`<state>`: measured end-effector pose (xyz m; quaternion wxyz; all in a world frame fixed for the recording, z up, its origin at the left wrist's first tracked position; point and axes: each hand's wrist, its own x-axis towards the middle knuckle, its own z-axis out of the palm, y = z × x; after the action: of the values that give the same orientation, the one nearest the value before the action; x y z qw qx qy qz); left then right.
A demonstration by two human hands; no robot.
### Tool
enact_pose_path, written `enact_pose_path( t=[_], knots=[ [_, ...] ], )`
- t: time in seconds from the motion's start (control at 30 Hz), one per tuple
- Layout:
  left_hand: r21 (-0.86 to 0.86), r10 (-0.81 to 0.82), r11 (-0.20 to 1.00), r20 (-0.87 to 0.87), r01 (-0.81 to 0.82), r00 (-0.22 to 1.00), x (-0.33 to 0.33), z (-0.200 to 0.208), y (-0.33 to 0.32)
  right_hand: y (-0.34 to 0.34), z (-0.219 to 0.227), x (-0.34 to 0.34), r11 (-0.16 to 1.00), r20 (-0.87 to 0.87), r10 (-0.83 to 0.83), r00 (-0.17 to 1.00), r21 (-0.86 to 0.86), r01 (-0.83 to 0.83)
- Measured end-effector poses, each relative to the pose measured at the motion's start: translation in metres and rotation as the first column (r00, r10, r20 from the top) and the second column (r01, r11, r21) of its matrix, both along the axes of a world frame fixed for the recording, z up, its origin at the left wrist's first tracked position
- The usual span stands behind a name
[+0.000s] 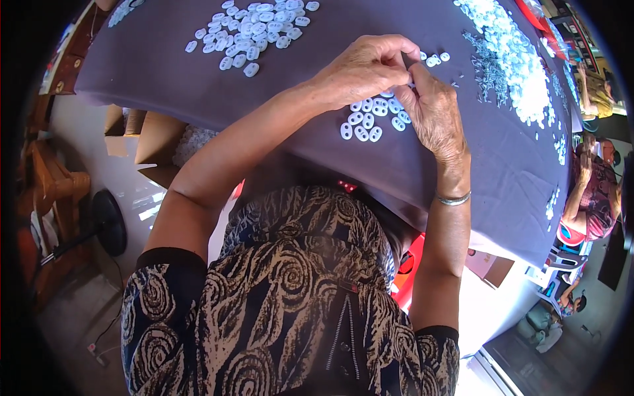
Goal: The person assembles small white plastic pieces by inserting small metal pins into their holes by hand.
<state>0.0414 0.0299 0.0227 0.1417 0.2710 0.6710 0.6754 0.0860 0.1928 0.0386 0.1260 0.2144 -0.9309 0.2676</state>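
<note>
My left hand [370, 69] and my right hand [432, 112] meet over the dark cloth, fingertips pinched together. Whatever they hold between them is too small and too covered to make out. Just below the fingers lies a loose group of white oval plastic pieces with two holes [361, 133], partly hidden by my hands. A few small white pieces [432, 61] sit just beyond my right fingers. Farther left is a larger heap of white oval pieces [257, 26], apart from both hands.
A dark cloth [489, 178] covers the table. At the right lie small dark metal parts, seemingly screws [489, 69], beside a bright heap of small white parts [528, 86]. Cardboard boxes [158, 138] stand below the left edge, near a black fan [109, 223]. Other people [594, 191] sit at the far right.
</note>
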Motion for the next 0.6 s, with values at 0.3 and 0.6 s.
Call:
enact_pose_path(
  t=[0.3, 0.6],
  knots=[
    [0.161, 0.077, 0.982, 0.118, -0.096, 0.990, 0.008, 0.008, 0.006, -0.006, 0.004, 0.002, 0.979, 0.021, -0.050, 0.999, -0.194, 0.054],
    [0.470, 0.226, 0.830, 0.207, -0.300, 0.952, 0.039, -0.002, 0.030, -0.032, -0.010, 0.015, 0.937, 0.041, -0.008, 0.999, -0.347, 0.022]
  ],
)
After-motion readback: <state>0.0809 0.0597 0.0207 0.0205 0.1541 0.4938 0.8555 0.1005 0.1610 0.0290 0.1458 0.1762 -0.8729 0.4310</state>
